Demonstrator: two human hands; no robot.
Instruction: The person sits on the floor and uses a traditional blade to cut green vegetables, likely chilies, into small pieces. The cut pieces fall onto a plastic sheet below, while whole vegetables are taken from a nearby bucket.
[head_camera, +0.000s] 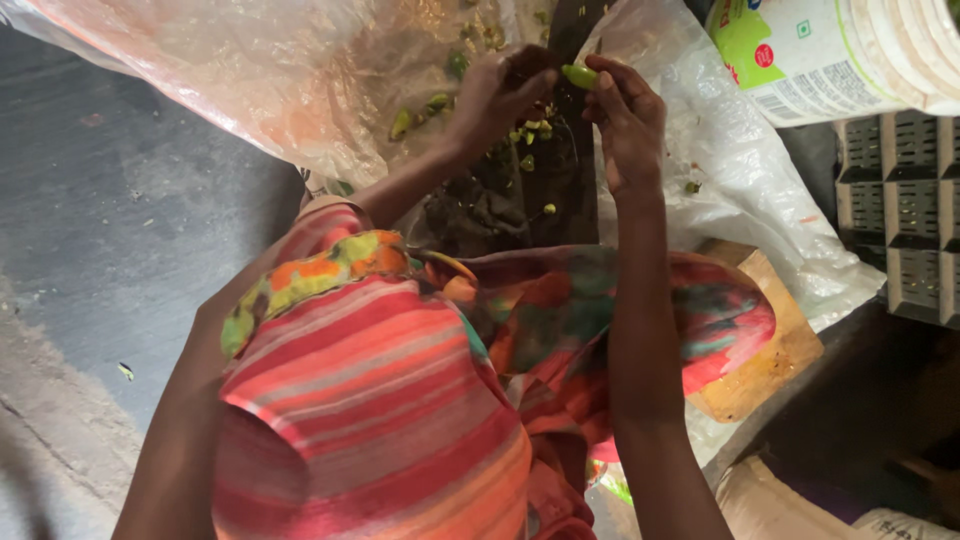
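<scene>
Pinching green pod (579, 76) at upright blade (570, 120): right hand (625, 115) fingertips grip; left hand (500, 95) closed alongside.

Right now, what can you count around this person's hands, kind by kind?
Hands: 2, left hand and right hand
Upright dark blade: 1
Green vegetable piece held at the blade: 1
Clear plastic sheet: 1
White tub: 1
Total: 6

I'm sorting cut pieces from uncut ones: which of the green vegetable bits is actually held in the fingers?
The long green piece at the top, pinched between the left hand and right hand against the upright blade. The other small bits lie loose below.
</scene>
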